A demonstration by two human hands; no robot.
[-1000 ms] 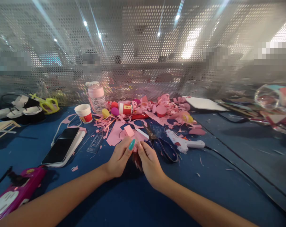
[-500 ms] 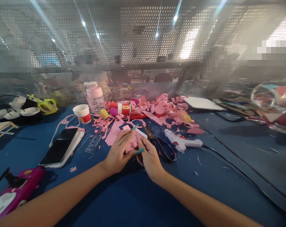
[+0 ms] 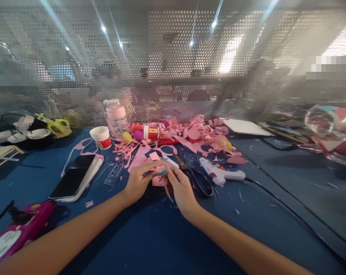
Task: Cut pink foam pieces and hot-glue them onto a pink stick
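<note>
Matt pink paper (image 3: 158, 181); glossy phone (image 3: 73, 175); plastic glue gun (image 3: 220, 174).

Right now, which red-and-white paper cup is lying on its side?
The tipped cup, among pink scraps right of the bottle; the upright cup, farther left, stands on its base.

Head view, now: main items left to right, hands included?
Magenta plastic power strip → black rectangular phone → clear, pink-topped plastic bottle → bare left hand → bare right hand → white plastic glue gun → shiny clear plastic bag.
</note>
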